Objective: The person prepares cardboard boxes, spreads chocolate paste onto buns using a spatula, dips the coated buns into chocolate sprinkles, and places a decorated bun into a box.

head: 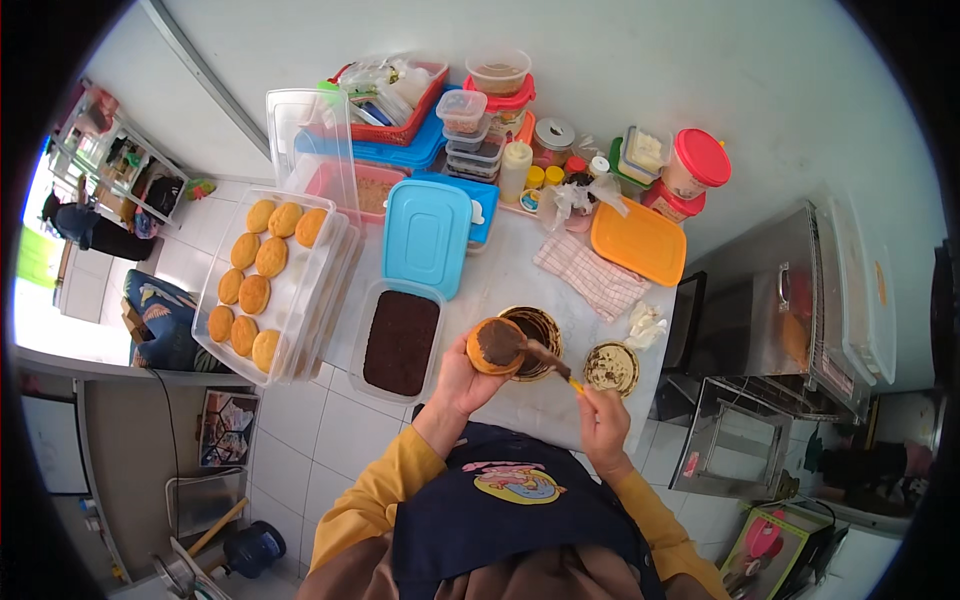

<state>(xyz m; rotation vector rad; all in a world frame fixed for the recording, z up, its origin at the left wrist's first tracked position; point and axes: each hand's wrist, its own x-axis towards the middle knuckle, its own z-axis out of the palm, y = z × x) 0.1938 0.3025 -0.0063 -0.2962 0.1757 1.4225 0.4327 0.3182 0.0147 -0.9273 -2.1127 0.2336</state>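
Note:
My left hand holds a round golden bun whose top is partly coated with brown spread. In my right hand is a yellow-handled spatula, its brown-smeared blade touching the coated side of the bun. Behind the bun stands a round tub of dark spread, partly hidden by it. A spread-smeared round lid lies to the right. Left of my left hand, a clear plastic box contains a dark brown crumbly layer. Further left, plain buns sit in a clear tray on stacked containers.
A light blue lid leans behind the dark-filled box. A checked cloth and an orange lid lie at the back right. Bottles, jars and stacked tubs line the wall. A metal oven stands right of the table.

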